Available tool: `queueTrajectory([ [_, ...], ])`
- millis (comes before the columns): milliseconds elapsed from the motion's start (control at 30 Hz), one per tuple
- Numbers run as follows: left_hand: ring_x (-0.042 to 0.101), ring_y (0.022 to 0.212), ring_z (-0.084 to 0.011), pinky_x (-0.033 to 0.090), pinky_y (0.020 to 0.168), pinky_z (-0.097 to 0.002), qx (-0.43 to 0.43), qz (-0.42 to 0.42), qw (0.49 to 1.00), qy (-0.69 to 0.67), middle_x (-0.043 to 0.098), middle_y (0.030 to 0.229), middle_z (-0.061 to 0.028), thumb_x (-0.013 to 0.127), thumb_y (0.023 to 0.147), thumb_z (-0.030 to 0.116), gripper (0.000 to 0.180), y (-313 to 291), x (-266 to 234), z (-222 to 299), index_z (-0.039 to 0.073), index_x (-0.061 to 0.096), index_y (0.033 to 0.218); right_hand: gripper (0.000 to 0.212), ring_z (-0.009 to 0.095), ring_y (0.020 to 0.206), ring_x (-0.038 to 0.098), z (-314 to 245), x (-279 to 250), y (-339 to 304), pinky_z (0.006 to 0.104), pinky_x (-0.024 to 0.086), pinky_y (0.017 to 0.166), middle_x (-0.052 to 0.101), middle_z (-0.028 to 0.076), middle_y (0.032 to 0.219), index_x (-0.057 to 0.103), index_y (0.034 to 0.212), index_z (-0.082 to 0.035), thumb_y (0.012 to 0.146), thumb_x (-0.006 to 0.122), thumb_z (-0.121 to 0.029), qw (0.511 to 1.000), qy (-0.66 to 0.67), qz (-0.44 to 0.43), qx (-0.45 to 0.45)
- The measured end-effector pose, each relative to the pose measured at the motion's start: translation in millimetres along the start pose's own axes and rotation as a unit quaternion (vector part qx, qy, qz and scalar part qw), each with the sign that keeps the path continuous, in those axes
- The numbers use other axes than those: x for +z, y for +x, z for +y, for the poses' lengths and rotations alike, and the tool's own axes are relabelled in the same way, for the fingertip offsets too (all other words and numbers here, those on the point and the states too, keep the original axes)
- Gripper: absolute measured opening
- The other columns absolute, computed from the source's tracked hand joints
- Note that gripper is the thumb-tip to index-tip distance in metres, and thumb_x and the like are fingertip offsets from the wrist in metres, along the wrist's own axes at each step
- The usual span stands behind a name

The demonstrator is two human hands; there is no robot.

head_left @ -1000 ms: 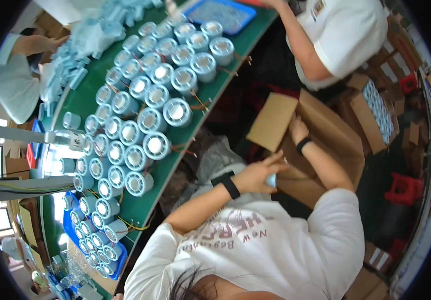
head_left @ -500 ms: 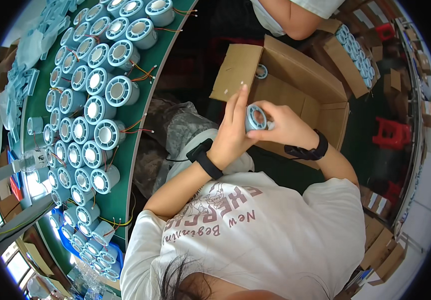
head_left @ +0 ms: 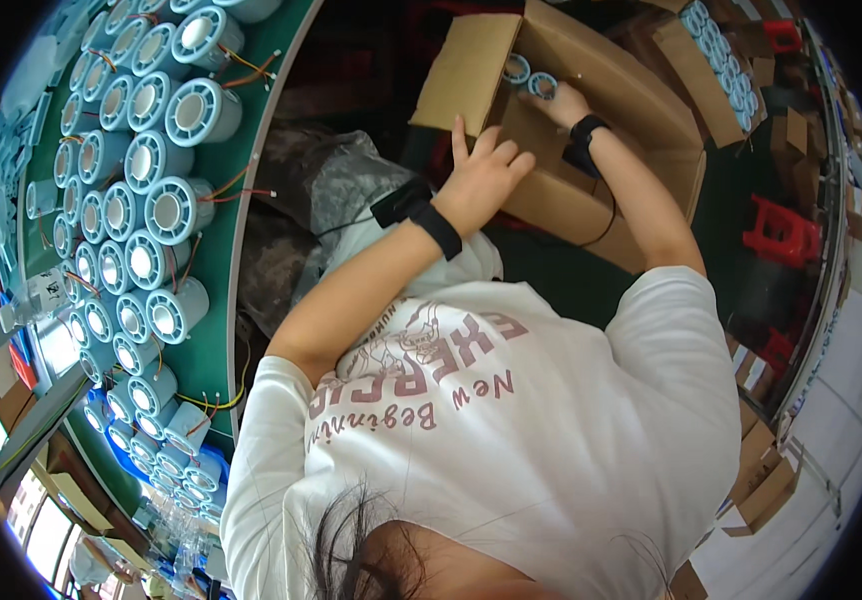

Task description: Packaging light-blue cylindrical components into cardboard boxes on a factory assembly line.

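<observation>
My right hand [head_left: 563,106] reaches into an open cardboard box [head_left: 641,120] and grips a light blue slotted cylinder [head_left: 542,86] near its far left corner. Right beside that one, another light blue cylinder [head_left: 517,68] lies in the box. My left hand [head_left: 481,180] is held out by the near left edge of the box with fingers apart, and nothing is in it. Its fingertips are close to the box flap; whether they touch it I cannot tell. The underside of the held cylinder is hidden.
On my left, a green table [head_left: 219,330] carries many upright light blue cylinders [head_left: 179,208] with thin wires. At the far right stands another cardboard box [head_left: 696,85] filled with similar parts. A red stool [head_left: 783,232] is on the floor to the right.
My right hand has carried the cylinder away from my left hand, forward into the box. My left hand has let go and spread its fingers. The whole view has shifted.
</observation>
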State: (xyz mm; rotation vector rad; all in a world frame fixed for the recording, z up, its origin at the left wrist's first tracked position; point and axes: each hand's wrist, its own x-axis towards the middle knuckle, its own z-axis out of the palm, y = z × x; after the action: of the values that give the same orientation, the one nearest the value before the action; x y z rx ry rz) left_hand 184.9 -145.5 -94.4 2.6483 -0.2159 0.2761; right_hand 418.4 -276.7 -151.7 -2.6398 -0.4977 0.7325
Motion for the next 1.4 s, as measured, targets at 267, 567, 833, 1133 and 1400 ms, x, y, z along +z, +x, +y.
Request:
queueTrajectory([
  [267, 0.049, 0.111, -0.0282, 0.009, 0.104, -0.0778, 0.004, 0.032, 0.999, -0.011, 0.055, 0.101, -0.0020, 0.055, 0.085, 0.006, 0.038, -9.6, 15.4, -9.1, 0.021, 0.061, 0.119, 0.036, 0.003, 0.065, 0.048, -45.7, -117.7, -187.2, 0.0175, 0.034, 0.054, 0.064, 0.000, 0.093, 0.062, 0.123, -0.004, 0.100, 0.054, -0.030, 0.956, 0.241, -0.063, -0.155],
  [567, 0.036, 0.130, -0.0432, 0.019, 0.106, -0.0707, -0.016, 0.131, 0.982, -0.137, 0.045, 0.134, -0.0190, 0.073, 0.076, 0.020, 0.050, -36.6, -39.4, 28.5, 0.016, 0.059, 0.124, 0.029, 0.008, 0.069, 0.054, -139.1, -149.4, -319.1, 0.0205, 0.043, 0.067, 0.063, 0.005, 0.087, 0.060, 0.122, 0.001, 0.094, 0.057, -0.006, 0.912, 0.232, 0.018, -0.338],
  [833, 0.058, 0.108, -0.0250, 0.048, 0.091, -0.0329, -0.099, 0.317, 0.848, -0.412, 0.051, 0.126, -0.0127, 0.066, 0.087, 0.005, 0.047, -136.0, -206.6, 54.9, 0.003, 0.052, 0.131, 0.034, 0.017, 0.070, 0.059, -333.8, -198.3, -384.4, 0.0295, 0.049, 0.072, 0.063, 0.015, 0.093, 0.061, 0.112, 0.007, 0.090, 0.053, -0.018, 0.700, -0.073, 0.084, -0.706],
  [1133, 0.063, 0.095, -0.0233, 0.049, 0.085, -0.0344, -0.061, 0.451, 0.779, -0.431, 0.059, 0.110, -0.0157, 0.055, 0.092, -0.002, 0.031, -218.4, -271.9, 57.6, -0.002, 0.055, 0.123, 0.053, 0.036, 0.105, 0.062, -692.3, -71.3, -232.4, 0.0395, 0.050, 0.090, 0.065, 0.023, 0.116, 0.060, 0.123, 0.002, 0.083, 0.062, -0.033, 0.664, -0.256, 0.036, -0.701],
  [1400, 0.064, 0.089, -0.0237, 0.049, 0.082, -0.0344, -0.072, 0.484, 0.767, -0.415, 0.064, 0.102, -0.0150, 0.055, 0.092, -0.001, 0.026, -262.5, -313.1, 51.2, -0.002, 0.059, 0.117, 0.097, 0.034, 0.118, 0.057, -808.7, 68.1, -101.5, 0.0440, 0.051, 0.093, 0.060, 0.017, 0.127, 0.045, 0.143, -0.023, 0.057, 0.089, -0.014, 0.606, -0.488, 0.027, -0.627],
])
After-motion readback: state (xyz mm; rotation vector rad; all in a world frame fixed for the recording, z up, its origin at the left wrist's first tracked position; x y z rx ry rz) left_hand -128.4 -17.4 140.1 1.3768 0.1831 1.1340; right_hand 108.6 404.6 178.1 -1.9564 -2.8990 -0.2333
